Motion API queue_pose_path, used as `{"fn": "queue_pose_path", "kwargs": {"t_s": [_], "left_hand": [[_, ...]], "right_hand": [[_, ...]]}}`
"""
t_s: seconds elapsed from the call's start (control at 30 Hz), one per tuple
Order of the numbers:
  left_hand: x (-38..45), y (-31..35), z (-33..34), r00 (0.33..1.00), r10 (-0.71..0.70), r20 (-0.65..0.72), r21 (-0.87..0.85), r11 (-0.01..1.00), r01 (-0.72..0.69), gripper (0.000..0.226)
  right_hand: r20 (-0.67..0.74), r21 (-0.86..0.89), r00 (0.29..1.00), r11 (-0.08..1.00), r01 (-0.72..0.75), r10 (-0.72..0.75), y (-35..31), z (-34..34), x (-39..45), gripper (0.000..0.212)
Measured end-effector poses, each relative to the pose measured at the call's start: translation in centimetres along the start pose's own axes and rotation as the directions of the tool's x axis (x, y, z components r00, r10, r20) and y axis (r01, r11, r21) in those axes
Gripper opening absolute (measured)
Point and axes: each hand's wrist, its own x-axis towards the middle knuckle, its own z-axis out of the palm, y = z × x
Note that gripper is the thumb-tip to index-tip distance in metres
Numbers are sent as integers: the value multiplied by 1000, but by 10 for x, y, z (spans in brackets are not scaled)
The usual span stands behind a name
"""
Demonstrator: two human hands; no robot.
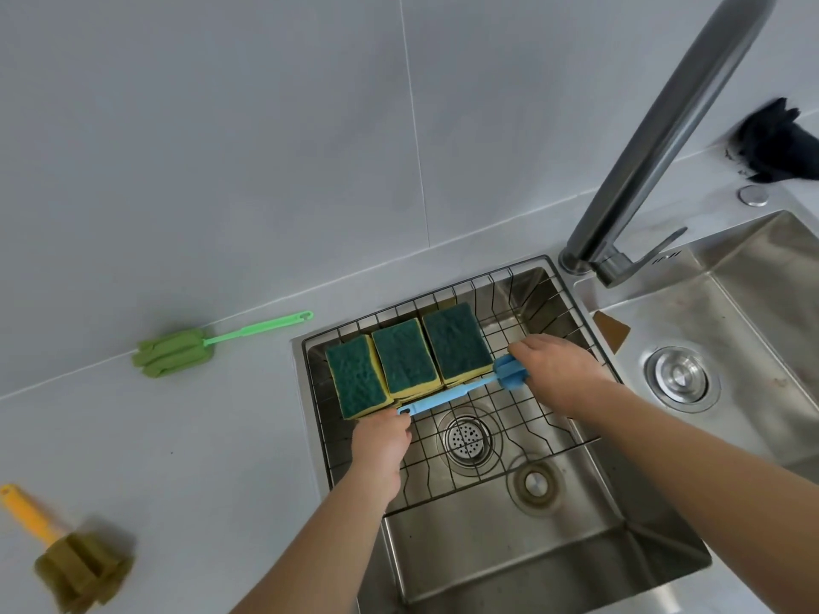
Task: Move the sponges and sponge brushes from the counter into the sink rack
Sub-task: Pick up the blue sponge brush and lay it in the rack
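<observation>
A person's two hands lower a blue sponge brush [461, 389] onto the wire sink rack [523, 418], which sits in the left basin of a steel sink [576, 560]. The left hand [381, 440] pinches the tip of the handle, while the right hand [554, 370] is curled over the blue foam head, so both hands are clamped on the same brush, one at each end. The brush lies along the near edge of three green-and-yellow sponges [407, 363] that already stand side by side in the rack, touching or just beside them. By the look of it, the job is a little over half finished: the sponges are in, and this brush is at the rack but not yet let go. Two more remain out on the grey desk [177, 436]: a green sponge brush [177, 351] lying near the wall to the left of the sink, and an orange-handled sponge brush [79, 565] at the near left corner of the view, blurred. A tall faucet [664, 144] rises behind the basins.
</observation>
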Motion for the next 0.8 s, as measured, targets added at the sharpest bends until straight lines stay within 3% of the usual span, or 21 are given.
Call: {"fn": "queue_pose_path", "kwargs": {"t_s": [0.2,0.37,0.57,0.8], "left_hand": [[9,-3,6,991,-128,-38,-202,972,118,24],[15,-3,5,966,-252,-53,-406,890,210,9],[15,-4,5,961,-275,-31,-494,840,225,28],[4,-5,1,973,-231,6,-485,850,205,23]], "right_hand": [[-21,3,999,1000,30,-30,-1,4,4,45],[-48,-15,997,998,54,-55,0,8,5,46],[-39,-51,998,997,51,-53,0,13,5,50],[-14,-92,1000,996,7,-8,-3,9,-6,64]]}}
